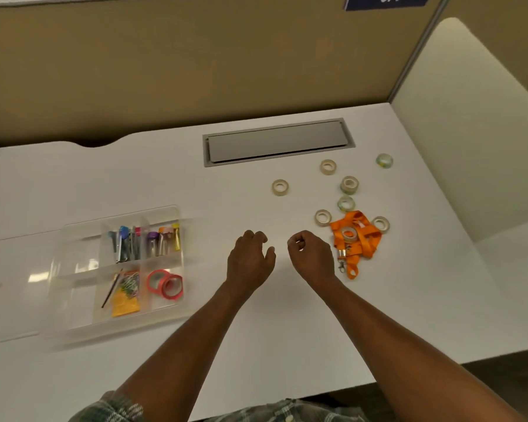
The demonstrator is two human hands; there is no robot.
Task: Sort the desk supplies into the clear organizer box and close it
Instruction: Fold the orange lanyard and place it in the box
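We find the clear organizer box (73, 300) open at desk left, its lid (13, 284) laid flat further left, so box and lid run crosswise. The pens (128, 243) inside point away from the person. Tape rolls (280, 187) and an orange lanyard (355, 239) lie scattered at right. The left hand (250, 257) is loosely curled and empty. The right hand (310, 254) is fisted, with nothing seen in it. Bare desk (272, 330) separates box and hands.

organizer box (73, 300): open, partly filled | tape rolls (349, 184): scattered right
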